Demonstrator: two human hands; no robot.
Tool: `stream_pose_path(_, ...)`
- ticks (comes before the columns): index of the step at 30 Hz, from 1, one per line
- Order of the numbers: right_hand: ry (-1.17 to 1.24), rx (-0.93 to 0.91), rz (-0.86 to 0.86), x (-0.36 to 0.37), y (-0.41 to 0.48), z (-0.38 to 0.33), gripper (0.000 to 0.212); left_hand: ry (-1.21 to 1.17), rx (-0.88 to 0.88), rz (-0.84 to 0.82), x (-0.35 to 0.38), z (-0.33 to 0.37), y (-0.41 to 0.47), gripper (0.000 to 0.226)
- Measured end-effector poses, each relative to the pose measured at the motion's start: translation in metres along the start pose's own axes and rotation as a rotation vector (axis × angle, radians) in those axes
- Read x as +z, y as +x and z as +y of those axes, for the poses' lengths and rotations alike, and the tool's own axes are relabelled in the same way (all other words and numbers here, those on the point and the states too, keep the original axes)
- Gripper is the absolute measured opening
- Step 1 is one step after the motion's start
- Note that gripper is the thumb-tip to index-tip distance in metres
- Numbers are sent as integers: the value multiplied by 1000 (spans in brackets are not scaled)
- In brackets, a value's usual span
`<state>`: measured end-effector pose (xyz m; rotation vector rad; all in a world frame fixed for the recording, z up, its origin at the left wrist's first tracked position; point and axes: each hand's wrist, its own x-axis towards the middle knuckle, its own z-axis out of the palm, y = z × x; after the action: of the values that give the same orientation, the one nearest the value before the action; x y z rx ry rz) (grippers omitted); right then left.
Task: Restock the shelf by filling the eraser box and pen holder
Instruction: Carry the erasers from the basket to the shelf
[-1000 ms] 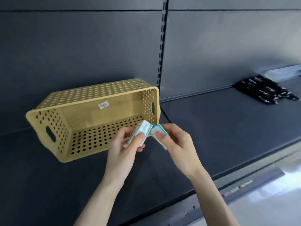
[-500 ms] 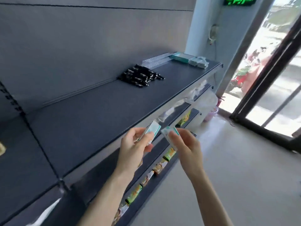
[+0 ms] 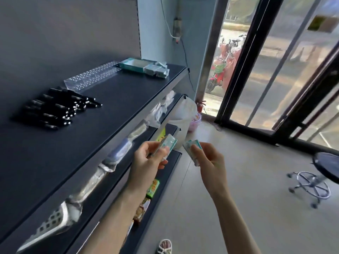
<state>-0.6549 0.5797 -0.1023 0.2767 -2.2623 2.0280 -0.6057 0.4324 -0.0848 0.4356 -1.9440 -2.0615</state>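
Pens [image 3: 56, 107] on shelf [image 3: 113, 107], eraser box [image 3: 136, 65] behind, at shelf's end.

- This is a small shop, with stock laid out on tiered dark metal shelving along the left side.
- The top shelf [image 3: 119, 99] stands against a plain grey back panel [image 3: 64, 33], as retail racking does.
- Stationery lies on it: a heap of black pens [image 3: 60, 107], farther along a clear pen holder [image 3: 93, 75], then an open eraser box [image 3: 135, 65] with wrapped erasers [image 3: 157, 70] just beside it.
- Lower tiers carry plastic-wrapped goods [image 3: 117, 153] and bright snack packets [image 3: 153, 187] lined along the edge.
- On the far right, tall glass doors [image 3: 275, 70] face a street with a parked red scooter [image 3: 218, 72].
- A wheeled stool [image 3: 315, 182] stands on the pale floor [image 3: 229, 180].
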Motion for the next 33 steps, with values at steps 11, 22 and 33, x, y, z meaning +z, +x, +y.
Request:
stream_pose_path(11,-1,-53,-87,3,219,25,28,-47,-12,94,73,14,198,21)
stream_pose_path(22,24,-69,-305,5,421,69,18,-87,-47,335,154,4,353,12)
stream_pose_path(33,-44,-105,-635,75,563,78,17,77,56,869,150,8,454,10)
